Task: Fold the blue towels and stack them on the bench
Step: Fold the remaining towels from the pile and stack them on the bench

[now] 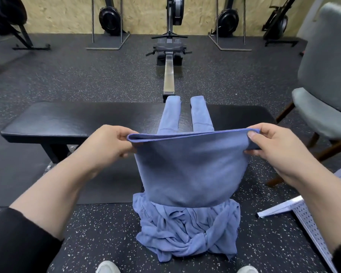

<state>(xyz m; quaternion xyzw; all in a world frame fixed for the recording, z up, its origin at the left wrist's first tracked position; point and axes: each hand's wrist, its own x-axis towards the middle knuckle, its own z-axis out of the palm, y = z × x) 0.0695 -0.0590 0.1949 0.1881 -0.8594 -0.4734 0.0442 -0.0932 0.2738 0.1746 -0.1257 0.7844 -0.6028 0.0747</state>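
Nearest, a crumpled heap of blue towels (187, 231) lies on the speckled floor by the person's shoes, seemingly the unfolded supply kept within reach. Above it hangs a doubled blue towel (189, 168), its folded top edge stretched level: the left hand (108, 142) pinches one corner and the right hand (272, 142) the other, probably so the layers line up. Beyond, two folded towels (187, 115) lie side by side, not stacked, across the black bench (57, 121), with a rowing machine (169, 56) behind.
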